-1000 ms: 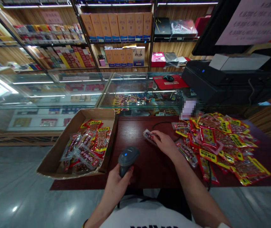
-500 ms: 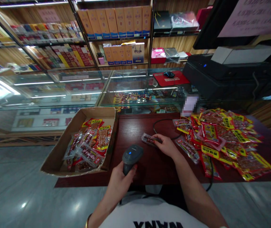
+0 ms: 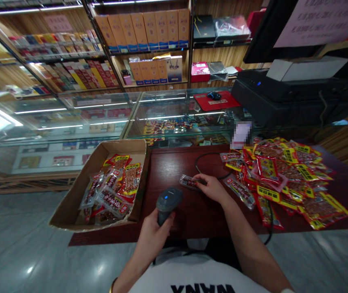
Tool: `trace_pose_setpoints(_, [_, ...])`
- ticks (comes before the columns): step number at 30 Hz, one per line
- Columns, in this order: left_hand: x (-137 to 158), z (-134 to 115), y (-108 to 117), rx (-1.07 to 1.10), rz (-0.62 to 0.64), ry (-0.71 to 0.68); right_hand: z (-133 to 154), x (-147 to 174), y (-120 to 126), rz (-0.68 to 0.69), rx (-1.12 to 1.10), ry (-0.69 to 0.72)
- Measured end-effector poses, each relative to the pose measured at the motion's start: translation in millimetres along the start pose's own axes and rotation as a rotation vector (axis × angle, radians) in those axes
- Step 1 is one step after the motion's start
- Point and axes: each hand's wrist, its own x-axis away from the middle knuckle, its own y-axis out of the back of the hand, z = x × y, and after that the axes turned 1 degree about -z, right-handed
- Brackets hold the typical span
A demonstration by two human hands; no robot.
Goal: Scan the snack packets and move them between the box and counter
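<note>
My left hand (image 3: 154,232) is wrapped round the handle of a dark grey barcode scanner (image 3: 169,199), whose blue light is lit. The scanner's head points away from me over the dark red table (image 3: 164,167). Farther forward and to the right, my right hand (image 3: 211,187) has its fingers closed on one end of a clear snack packet (image 3: 188,181) with dark and red print. That packet lies low at the table top. A similar snack packet (image 3: 239,190) rests on the table just right of my right wrist.
An open cardboard box (image 3: 66,203) with several snack packets stands at the left. A big heap of red and yellow snack packets (image 3: 286,179) covers the right side. A black cable (image 3: 197,162) curves behind my right hand. A glass display counter (image 3: 161,103) borders the table's far edge.
The whole view has shifted slightly. Both hands keep their places, with the scanner and the snack packet still held.
</note>
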Motion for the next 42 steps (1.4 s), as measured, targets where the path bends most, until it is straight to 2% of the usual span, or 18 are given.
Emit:
trace_pose_setpoints(15, [-0.1,1.0,0.8,-0.084,-0.010,-0.038,6.8,0.9,0.7,0.017,-0.014,-0.018])
trace_pose_setpoints(26, [4.5,-0.3,5.8,-0.078,0.024,-0.034,0.4,0.0,-1.3,0.003,0.008,-0.011])
trace_pose_setpoints(35, [8.5,-12.5,18.3,-0.201,0.000,-0.119,1.2,0.1,-0.4,0.035,0.003,-0.008])
trace_pose_setpoints(42, [3.1,-11.9,12.8,-0.273,0.036,-0.100,-0.5,1.8,0.0,0.013,-0.028,0.002])
